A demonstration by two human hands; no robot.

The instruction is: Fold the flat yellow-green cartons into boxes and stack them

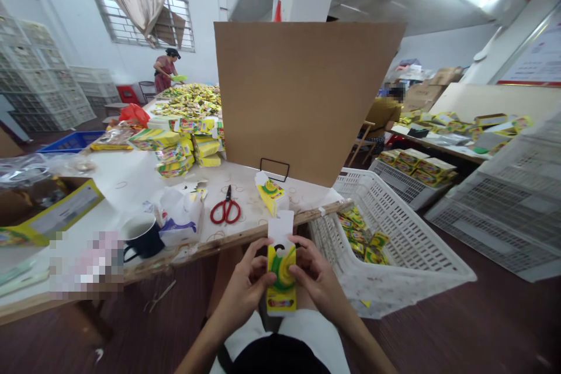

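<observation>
A small yellow and green carton (281,280) with a raised white top flap is upright above my lap, beyond the table's front edge. My left hand (250,280) grips its left side, thumb on the front. On the opposite side, my right hand (312,273) pinches the carton between thumb and fingers. Just past the carton, another yellow carton (270,193) lies on the table near the edge. Red-handled scissors (225,210) rest to its left.
Left on the table (127,181) are a dark mug (144,236), a plastic-wrapped pack (179,216) and stacked cartons (175,152). A cardboard panel (302,99) stands ahead. At right is a white crate (394,239) holding cartons. A person (165,70) stands far left; another sits at right.
</observation>
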